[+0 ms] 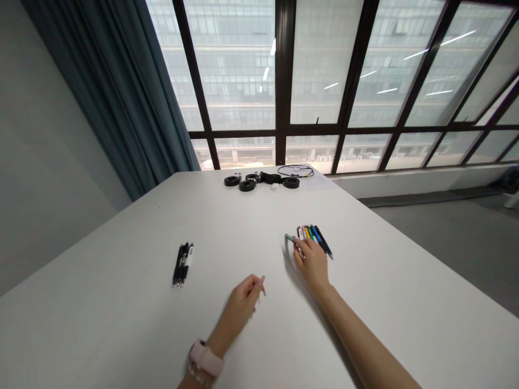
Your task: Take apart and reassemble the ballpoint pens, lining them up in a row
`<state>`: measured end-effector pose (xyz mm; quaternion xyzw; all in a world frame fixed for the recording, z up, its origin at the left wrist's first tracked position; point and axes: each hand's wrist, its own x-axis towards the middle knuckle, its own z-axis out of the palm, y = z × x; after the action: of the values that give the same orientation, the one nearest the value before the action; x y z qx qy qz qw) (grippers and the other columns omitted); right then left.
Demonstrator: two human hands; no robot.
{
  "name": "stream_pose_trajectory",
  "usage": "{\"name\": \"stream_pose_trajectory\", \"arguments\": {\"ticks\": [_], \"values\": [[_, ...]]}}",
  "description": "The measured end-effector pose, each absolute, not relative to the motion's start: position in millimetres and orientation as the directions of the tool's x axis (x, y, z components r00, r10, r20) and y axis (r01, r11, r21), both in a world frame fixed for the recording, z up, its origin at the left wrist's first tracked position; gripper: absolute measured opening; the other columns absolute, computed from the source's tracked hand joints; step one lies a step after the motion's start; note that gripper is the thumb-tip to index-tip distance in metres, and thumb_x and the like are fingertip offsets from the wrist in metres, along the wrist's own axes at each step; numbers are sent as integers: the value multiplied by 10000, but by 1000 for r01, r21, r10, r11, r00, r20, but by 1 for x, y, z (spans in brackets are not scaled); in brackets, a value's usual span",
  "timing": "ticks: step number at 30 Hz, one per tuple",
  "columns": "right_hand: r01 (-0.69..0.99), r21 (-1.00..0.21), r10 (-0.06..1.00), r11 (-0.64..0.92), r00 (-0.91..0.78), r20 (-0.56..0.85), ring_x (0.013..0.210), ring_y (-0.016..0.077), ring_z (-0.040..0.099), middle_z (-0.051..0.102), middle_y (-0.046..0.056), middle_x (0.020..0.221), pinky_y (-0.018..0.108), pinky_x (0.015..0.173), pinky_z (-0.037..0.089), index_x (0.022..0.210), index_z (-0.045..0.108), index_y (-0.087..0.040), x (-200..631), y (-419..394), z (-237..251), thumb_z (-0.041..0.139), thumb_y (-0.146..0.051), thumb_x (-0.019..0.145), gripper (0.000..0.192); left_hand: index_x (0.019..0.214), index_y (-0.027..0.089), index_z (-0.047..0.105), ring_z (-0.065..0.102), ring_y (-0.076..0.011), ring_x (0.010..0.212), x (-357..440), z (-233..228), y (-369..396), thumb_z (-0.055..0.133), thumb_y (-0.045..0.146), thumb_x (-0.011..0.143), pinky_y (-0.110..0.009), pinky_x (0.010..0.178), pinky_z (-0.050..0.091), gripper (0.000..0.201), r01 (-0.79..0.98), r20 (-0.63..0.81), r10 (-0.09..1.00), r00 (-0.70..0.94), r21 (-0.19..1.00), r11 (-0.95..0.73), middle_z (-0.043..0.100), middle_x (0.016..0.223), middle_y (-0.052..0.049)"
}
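Head camera: a row of coloured pens [315, 234] lies on the white desk [227, 227], its pens side by side and showing yellow, green, blue and black among them; the right hand [312, 262] reaches over its near left part, hiding some of the nearer ends. That hand's fingers are grasping a green-ended pen [289, 237], whose green end pokes out just left of the row, most of its length covered by the hand; whether the hand touches the row itself I cannot tell. Nearer than the row and to its left is the left hand [243, 300], its fingers curled in and thumb and forefinger close together; something small and pale shows beneath them, but blur keeps me from telling whether they grip it. A pale pink watch [206, 357] and a beaded bracelet [197, 374] sit on the left wrist. Well to the left of the row, a few black and white pens [184, 263] lie together. Beyond the row, mostly to its left, are several black rings [247, 188] and a looped black cable [298, 176]. Farther off, past the desk, stand a dark-framed window [286, 81] and a blue curtain [133, 92].
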<state>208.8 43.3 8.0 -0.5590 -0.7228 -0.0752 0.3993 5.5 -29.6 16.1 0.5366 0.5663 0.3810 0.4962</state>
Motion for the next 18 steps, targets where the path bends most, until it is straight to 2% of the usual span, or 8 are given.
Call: {"name": "stream_pose_trajectory", "arguments": {"ticks": [4, 7, 14, 18], "values": [[951, -165, 807, 262, -123, 577, 799, 217, 593, 657, 85, 896, 317, 690, 398, 1035, 665, -165, 212, 47, 7, 516, -146, 849, 240, 691, 195, 501, 307, -66, 395, 4, 12, -29, 451, 645, 763, -175, 373, 249, 458, 289, -125, 989, 76, 952, 98, 317, 478, 98], [971, -84, 848, 223, -151, 509, 842, 237, 588, 661, 97, 918, 332, 695, 378, 1032, 661, -172, 210, 46, 8, 505, -132, 848, 244, 700, 194, 508, 315, -69, 390, 5, 12, -29, 439, 652, 762, -180, 369, 255, 467, 297, -131, 988, 81, 950, 101, 310, 476, 98], [984, -53, 896, 173, -135, 423, 872, 260, 565, 653, 125, 976, 352, 718, 340, 1081, 628, -160, 204, 40, 9, 502, -119, 830, 285, 717, 189, 514, 307, -64, 380, 5, 12, -29, 442, 659, 756, -181, 367, 263, 477, 277, -146, 985, 91, 954, 116, 307, 475, 102], [985, -47, 909, 166, -135, 394, 886, 267, 556, 646, 143, 1011, 360, 730, 328, 1039, 636, -148, 203, 39, 9, 493, -128, 834, 251, 726, 188, 518, 299, -63, 378, 5, 12, -29, 436, 657, 758, -183, 366, 253, 478, 277, -155, 984, 93, 953, 124, 304, 474, 104]]}}
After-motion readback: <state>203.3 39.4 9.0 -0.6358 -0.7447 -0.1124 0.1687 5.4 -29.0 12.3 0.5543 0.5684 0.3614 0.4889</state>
